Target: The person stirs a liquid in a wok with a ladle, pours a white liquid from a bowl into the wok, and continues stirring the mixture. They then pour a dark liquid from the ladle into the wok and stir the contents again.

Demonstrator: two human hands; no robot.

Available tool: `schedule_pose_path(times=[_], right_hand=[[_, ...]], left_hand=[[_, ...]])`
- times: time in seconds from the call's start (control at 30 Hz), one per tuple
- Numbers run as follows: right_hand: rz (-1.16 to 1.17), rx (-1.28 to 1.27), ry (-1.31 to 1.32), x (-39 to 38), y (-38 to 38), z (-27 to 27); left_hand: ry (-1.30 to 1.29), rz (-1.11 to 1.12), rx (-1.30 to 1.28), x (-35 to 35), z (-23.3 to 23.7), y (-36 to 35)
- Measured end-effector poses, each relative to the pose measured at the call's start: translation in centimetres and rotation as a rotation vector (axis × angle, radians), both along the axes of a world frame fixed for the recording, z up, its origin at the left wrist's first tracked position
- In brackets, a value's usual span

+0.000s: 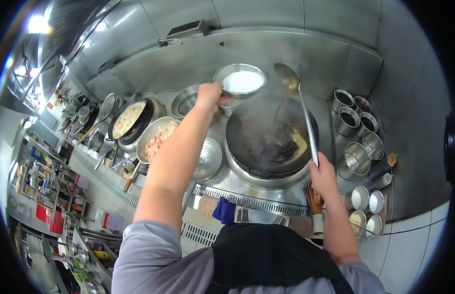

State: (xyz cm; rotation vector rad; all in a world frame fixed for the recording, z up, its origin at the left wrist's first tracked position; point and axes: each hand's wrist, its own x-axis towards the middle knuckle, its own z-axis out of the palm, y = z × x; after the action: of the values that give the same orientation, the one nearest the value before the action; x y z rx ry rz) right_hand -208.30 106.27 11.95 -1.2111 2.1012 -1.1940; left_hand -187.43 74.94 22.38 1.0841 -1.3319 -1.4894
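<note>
1. At the far 9 o'clock side, a dark round pan of pale yellow food [127,119] and a shallow steel basin of pink-and-white chopped food [158,137] stand untouched.
2. A perforated steel skimmer [209,158] lies idle at the 8 o'clock side of the black round wok [266,142], partly hidden by the left forearm.
3. The left hand [209,94] is closed on the rim of a round steel bowl [240,81]. It holds the bowl raised and roughly level at the wok's 11 o'clock. The bowl is filled with something white; whether liquid or powder cannot be told.
4. The wok steams. It holds dark sauce, with a yellow patch toward 4 o'clock.
5. The right hand [321,174], at the wok's 4 o'clock, is wrapped round the handle end of a long-handled steel ladle [306,120]. The cup is raised above the rim at 12 o'clock, and a thin brown stream appears to run down from it.
6. Open steel seasoning canisters [357,159] stand on the steel counter [323,100] at 3 o'clock.
7. Judgement: the step in hand is dosing at the wok, with bowl and ladle both poised over it. The next move likely calls for a steady left wrist, the bowl kept inside the rim line, and the cup brought close before any transfer.
</note>
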Motion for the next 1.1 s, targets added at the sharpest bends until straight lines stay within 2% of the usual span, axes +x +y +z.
schedule_pose_path(times=[0.07, 0.13, 0.2, 0.27, 0.33, 0.37, 0.43, 0.57, 0.63, 0.73, 0.8, 0.87, 0.9, 1.0, 1.07, 1.1], right_hand=[[-0.011, 0.058, 0.09, -0.8, -1.1, -0.7], [-0.046, 0.231, 0.267, -1.6, -2.8, -2.8], [-0.054, 0.246, 0.354, -2.1, -4.5, -7.6], [-0.064, 0.265, 0.443, -1.9, -5.0, -9.0], [0.087, 0.297, -0.529, -0.6, -5.2, -8.9], [0.082, 0.299, -0.533, 0.0, -4.7, -8.7], [0.17, 0.241, -1.063, 1.0, -2.6, -6.8], [0.206, 0.383, -0.878, -1.1, 1.8, -4.9], [0.199, 0.456, -0.454, -1.7, 2.6, -4.4], [0.079, 0.329, -0.324, 0.9, -0.3, -6.4], [0.059, 0.311, -0.35, 2.0, -1.1, -8.0], [0.157, 0.284, -0.839, 2.9, -0.2, -8.7], [0.143, 0.333, -0.907, 3.0, 1.0, -6.8], [0.188, 0.378, -0.944, -0.1, 4.0, -6.1], [0.066, 0.282, -0.597, -0.1, 3.9, -5.7], [0.094, 0.294, -0.595, 0.5, 2.6, -6.1]], left_hand=[[0.01, 0.001, 0.029, 0.5, -0.4, 0.3], [0.035, -0.017, 0.05, 1.1, -1.5, 0.0], [0.034, -0.008, 0.058, 1.5, -1.7, 0.4], [-0.012, 0.01, 0.056, 1.8, -1.6, 1.0], [-0.001, 0.01, 0.06, 2.4, -1.7, 1.7], [0.011, 0.009, 0.064, 2.6, -1.9, 1.9], [0.015, 0.014, 0.07, 3.3, -2.6, 1.7], [0.02, 0.035, 0.09, 4.8, -3.3, 2.2], [0.008, 0.051, 0.09, 5.7, -3.6, 2.5], [0.015, 0.072, 0.079, 6.1, -4.1, 3.1], [0.067, 0.078, 0.093, 6.6, -4.5, 3.5], [0.035, 0.086, 0.079, 7.1, -5.2, 3.9], [0.013, 0.099, 0.069, 7.2, -5.5, 3.9], [0.046, 0.126, 0.055, 7.6, -6.3, 5.0], [0.05, 0.155, 0.045, 7.6, -6.4, 6.3], [0.076, 0.156, 0.061, 7.6, -7.0, 6.6]])
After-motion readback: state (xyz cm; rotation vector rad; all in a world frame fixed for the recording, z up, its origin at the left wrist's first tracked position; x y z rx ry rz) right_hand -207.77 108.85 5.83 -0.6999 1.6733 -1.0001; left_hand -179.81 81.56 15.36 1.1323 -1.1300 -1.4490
